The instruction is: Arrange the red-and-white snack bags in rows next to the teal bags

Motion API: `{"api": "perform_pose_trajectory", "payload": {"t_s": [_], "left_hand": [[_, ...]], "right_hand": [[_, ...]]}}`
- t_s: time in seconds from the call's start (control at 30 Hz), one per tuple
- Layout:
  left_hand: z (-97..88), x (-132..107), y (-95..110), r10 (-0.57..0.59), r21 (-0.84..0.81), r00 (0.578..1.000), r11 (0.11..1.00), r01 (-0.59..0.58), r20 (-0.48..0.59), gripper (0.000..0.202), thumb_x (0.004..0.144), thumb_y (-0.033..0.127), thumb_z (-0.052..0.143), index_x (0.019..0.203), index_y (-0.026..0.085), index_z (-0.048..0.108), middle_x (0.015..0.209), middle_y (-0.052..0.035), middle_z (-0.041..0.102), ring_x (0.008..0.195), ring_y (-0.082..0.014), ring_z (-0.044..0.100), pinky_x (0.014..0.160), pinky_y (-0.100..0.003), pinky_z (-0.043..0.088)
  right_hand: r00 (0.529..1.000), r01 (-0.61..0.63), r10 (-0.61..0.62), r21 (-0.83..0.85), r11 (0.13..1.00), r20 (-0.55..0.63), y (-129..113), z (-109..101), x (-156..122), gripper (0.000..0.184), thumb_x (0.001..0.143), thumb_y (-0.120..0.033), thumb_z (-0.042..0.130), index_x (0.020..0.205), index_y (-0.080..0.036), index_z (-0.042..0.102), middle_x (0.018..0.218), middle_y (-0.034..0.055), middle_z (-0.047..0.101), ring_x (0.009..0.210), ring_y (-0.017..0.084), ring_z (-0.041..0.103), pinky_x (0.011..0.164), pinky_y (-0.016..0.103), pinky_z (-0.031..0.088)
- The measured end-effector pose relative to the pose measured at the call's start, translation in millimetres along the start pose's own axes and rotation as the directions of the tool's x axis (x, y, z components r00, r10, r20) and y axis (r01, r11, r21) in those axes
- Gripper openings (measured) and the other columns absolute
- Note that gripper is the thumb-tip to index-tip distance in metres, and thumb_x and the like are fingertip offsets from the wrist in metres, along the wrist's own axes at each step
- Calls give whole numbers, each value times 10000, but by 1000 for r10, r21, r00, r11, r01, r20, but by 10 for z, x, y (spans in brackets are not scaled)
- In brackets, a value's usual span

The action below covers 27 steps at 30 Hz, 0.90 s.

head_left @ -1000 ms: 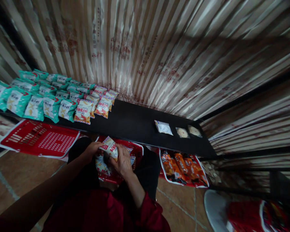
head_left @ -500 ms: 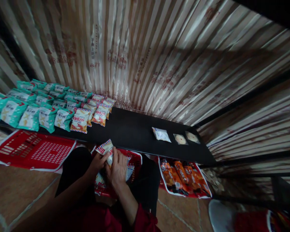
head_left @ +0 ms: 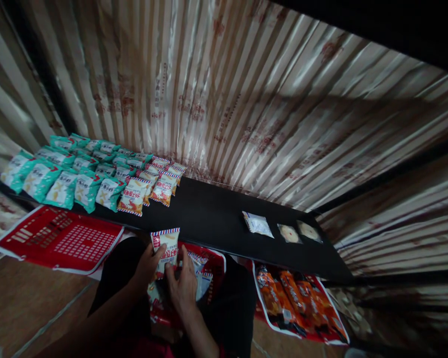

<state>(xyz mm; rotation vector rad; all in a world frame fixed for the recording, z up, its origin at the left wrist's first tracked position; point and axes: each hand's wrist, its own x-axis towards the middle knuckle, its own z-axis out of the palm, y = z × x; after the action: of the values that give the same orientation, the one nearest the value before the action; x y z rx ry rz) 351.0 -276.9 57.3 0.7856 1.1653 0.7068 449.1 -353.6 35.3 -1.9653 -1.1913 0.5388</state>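
Foil packet (head_left: 165,247), lower centre: pinched by left hand (head_left: 148,263), right hand (head_left: 182,286) half-open, touching. Possible slip (slick wrapper) into red basket (head_left: 213,261).

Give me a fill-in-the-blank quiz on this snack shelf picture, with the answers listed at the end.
1. The left hand and right hand hold one snack packet over a ____ basket of similar packets.
2. The teal packets lie at the black shelf's ____ end.
3. At its other end lie ____ small pale packets.
Missing words: red; left; three.
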Motion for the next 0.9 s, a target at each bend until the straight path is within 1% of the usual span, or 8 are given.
{"api": "perform_pose_trajectory", "payload": {"t_s": [0.07, 0.13, 0.23, 0.3, 0.47, 0.6, 0.73, 0.9], "left_hand": [[-26, -14, 41, -14, -5, 999, 1000, 14, 52, 542, 599, 499, 722, 990, 156, 567, 769, -55, 705, 736, -245, 677, 608, -296, 515], [-42, -27, 80, -21, -16, 994, 1000, 23, 104, 555, 593, 504, 722, 999, 152, 580, 760, -50, 705, 716, -238, 676, 607, -294, 514], [-57, -18, 95, -45, -10, 987, 999, 47, 155, 558, 595, 516, 716, 994, 143, 604, 752, -53, 703, 690, -228, 673, 594, -284, 508], [-67, 13, 65, -55, -7, 981, 998, 58, 184, 572, 592, 528, 720, 997, 138, 616, 758, -61, 703, 686, -229, 673, 583, -281, 504], [-88, 95, -22, -47, -76, 975, 995, 65, 219, 612, 599, 573, 720, 1011, 131, 618, 781, -79, 707, 689, -235, 674, 586, -288, 507], [-92, 79, 50, -79, -129, 977, 986, 106, 200, 556, 684, 592, 647, 1004, 139, 618, 793, -83, 712, 691, -232, 676, 573, -290, 512], [-112, 60, 136, -105, -109, 986, 987, 119, 127, 489, 748, 553, 603, 997, 133, 625, 727, -81, 707, 620, -223, 665, 498, -273, 483], [-183, 82, 140, -111, -84, 990, 989, 118, 82, 481, 739, 550, 627, 983, 135, 632, 697, -69, 697, 617, -218, 658, 494, -263, 472]], "right_hand": [[994, -103, 98, 117, 988, 49, 20, -16, 69, 617, 791, -405, 560, 1333, -135, 436, 1282, 157, 565, 1173, 280, 541, 989, 431, 430], [977, -186, 152, 257, 948, 147, 23, -38, 117, 590, 770, -432, 592, 1285, -167, 480, 1215, 127, 617, 1103, 267, 590, 946, 414, 464], [940, -282, 141, 472, 835, 311, -10, -67, 126, 559, 756, -482, 614, 1218, -183, 517, 1124, 94, 665, 1012, 249, 635, 890, 400, 497], [920, -334, 122, 579, 744, 373, -40, -68, 104, 572, 743, -520, 629, 1192, -182, 523, 1072, 83, 684, 962, 246, 654, 866, 405, 509], [914, -385, 144, 696, 606, 380, -84, -13, 63, 581, 688, -565, 684, 1122, -200, 557, 1004, 59, 703, 916, 245, 665, 874, 422, 505], [903, -416, 147, 739, 530, 403, -155, 0, 74, 533, 696, -569, 676, 1071, -201, 584, 932, 53, 706, 848, 237, 674, 845, 412, 515], [901, -418, 137, 738, 530, 412, -250, 3, 77, 511, 720, -547, 667, 1083, -198, 582, 937, 55, 705, 833, 233, 675, 840, 412, 514], [903, -408, 155, 682, 608, 402, -248, 92, 82, 517, 745, -560, 635, 1092, -180, 590, 952, 69, 707, 897, 245, 668, 875, 424, 499]]}}
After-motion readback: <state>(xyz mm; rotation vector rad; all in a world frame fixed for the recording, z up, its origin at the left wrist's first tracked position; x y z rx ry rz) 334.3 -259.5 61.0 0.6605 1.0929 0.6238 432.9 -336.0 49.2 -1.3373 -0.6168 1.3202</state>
